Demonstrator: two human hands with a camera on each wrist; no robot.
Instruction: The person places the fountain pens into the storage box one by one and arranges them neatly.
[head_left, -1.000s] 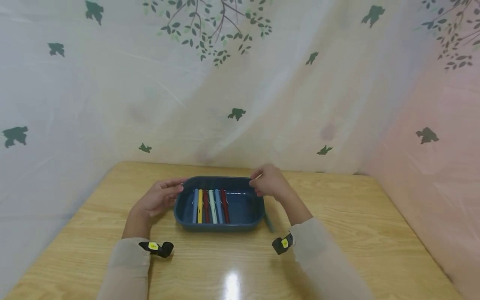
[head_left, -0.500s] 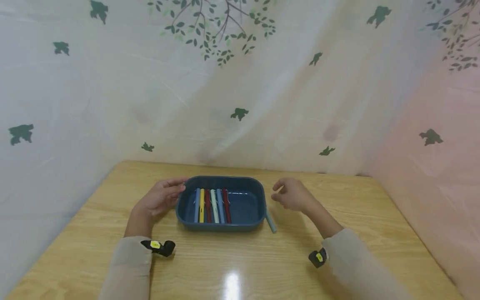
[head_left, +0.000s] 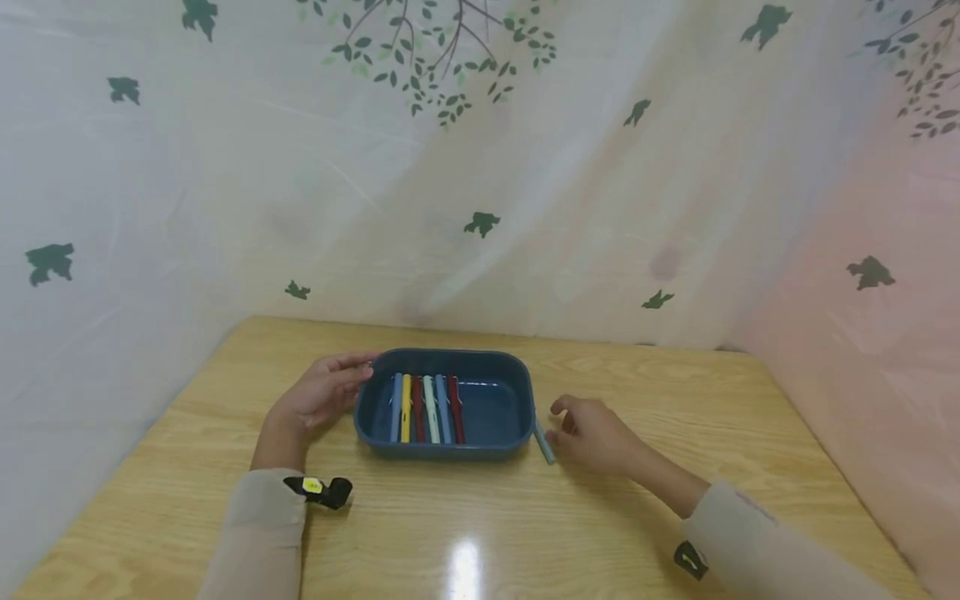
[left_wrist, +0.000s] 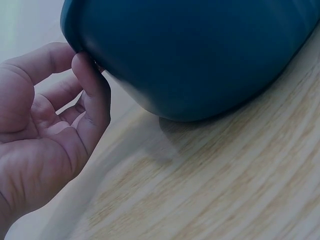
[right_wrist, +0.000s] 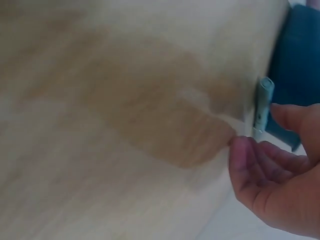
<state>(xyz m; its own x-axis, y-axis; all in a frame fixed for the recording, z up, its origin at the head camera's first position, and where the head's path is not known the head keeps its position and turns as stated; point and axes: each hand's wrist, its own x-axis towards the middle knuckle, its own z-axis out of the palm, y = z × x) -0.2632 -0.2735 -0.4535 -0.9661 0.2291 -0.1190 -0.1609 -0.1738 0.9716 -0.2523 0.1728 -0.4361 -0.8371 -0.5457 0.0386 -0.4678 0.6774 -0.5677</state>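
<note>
A dark blue rectangular tray (head_left: 491, 412) stands on the table, seen in the head view with a row of several pens lying side by side in its left half. Among them are a yellow pen (head_left: 406, 408) and a pale green pen (head_left: 430, 408). My left hand (head_left: 318, 393) pinches the tray's left end, thumb and fingers at its rim in the left wrist view. A grey-green pen (right_wrist: 264, 102) lies on the table against the tray's right end. Right beside that pen, my right hand (head_left: 596, 435) has thumb and fingers parted, nothing between them.
The wooden table (head_left: 390, 525) carries the tray and the loose pen. A pale cloth (head_left: 337, 208) printed with leaves and birds hangs behind the table and along its sides. Black wrist cameras sit at both sleeves.
My right hand has left the tray's right rim, moved right, then come down toward the front beside the grey-green pen. My left hand stays at the tray's left end.
</note>
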